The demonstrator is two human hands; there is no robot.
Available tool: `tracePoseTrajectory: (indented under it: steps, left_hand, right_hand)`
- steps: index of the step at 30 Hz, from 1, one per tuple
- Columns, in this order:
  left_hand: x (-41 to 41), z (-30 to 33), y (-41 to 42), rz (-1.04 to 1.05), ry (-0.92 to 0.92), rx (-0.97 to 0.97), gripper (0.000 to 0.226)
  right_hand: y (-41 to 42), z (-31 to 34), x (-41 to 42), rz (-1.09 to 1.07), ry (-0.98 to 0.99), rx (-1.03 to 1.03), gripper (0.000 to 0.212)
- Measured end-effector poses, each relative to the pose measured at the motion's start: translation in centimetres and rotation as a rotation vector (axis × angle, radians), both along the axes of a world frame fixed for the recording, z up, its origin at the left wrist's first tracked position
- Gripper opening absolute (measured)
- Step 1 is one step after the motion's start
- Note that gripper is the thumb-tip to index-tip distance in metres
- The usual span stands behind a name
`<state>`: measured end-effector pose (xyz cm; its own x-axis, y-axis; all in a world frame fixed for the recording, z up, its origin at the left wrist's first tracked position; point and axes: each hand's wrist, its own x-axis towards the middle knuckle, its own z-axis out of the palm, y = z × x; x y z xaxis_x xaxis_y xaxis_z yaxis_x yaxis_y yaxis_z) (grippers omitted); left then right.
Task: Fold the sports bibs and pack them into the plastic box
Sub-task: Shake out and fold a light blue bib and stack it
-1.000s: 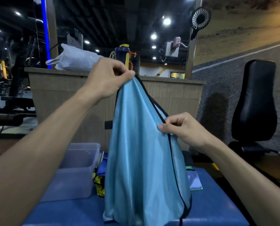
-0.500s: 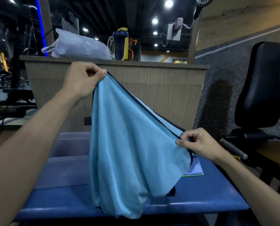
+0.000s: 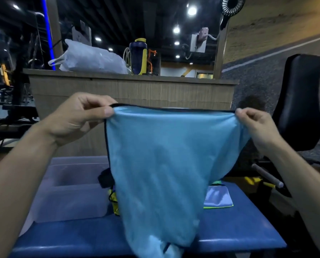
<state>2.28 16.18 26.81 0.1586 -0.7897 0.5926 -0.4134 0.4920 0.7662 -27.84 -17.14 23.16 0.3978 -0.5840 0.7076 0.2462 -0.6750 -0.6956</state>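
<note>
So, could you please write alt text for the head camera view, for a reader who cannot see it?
Two bare hands, left hand and right hand, pinch the top corners of a light blue sports bib and hold it spread out above a blue padded bench. A clear plastic box stands on the bench at the left, partly behind the bib.

left hand (image 3: 75, 118) dropped, right hand (image 3: 256, 127) came up, so the blue bib (image 3: 161, 164) now hangs stretched level across mid-frame

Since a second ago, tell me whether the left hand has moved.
Yes. The left hand dropped from above the wooden counter's top edge to below it, still pinching the blue bib.
</note>
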Motion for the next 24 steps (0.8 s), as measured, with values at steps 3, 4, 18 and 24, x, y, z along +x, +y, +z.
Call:
tracePoseTrajectory:
  steps: [3, 4, 18, 24]
  left_hand:
    - [-0.2, 1.3, 0.6, 0.106, 0.007, 0.016, 0.008]
    - [0.4, 1.4, 0.1, 0.319, -0.115, 0.043, 0.009]
    - [3.8, -1.6, -2.1, 0.463, 0.182, 0.079, 0.026]
    - [3.7, -2.4, -2.1, 0.222, -0.030, 0.307, 0.039]
  right_hand:
    - [0.4, 3.8, -0.2, 0.005, -0.060, -0.004, 0.028]
    - [0.6, 4.7, -0.2, 0.007, -0.074, 0.004, 0.026]
    - [-1.5, -0.5, -1.6, 0.163, 0.298, 0.174, 0.046]
    - [-1.9, -2.0, -1.4, 0.189, 0.338, 0.326, 0.039]
